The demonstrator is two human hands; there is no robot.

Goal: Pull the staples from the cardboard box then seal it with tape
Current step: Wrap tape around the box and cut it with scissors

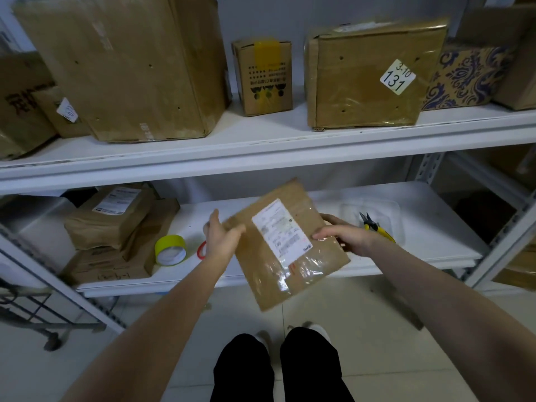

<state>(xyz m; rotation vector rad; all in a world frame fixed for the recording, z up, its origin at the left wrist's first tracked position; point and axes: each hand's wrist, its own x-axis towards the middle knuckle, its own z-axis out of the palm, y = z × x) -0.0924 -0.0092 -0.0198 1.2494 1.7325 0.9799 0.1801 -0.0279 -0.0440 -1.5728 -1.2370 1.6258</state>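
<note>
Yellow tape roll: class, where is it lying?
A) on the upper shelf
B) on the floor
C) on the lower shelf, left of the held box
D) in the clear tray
C: the yellow tape roll sits on the lower shelf, left of the cardboard box.

White steel rack (pixel 261 146) against a white wall (pixel 261 15).
Pale tiled floor (pixel 377 343) lies below the rack; a dark wire cart (pixel 34 311) stands at its lower left.

Both hands, left hand (pixel 222 237) & right hand (pixel 343 236), grip cardboard box (pixel 285 245) above lower shelf (pixel 429 227).
</note>
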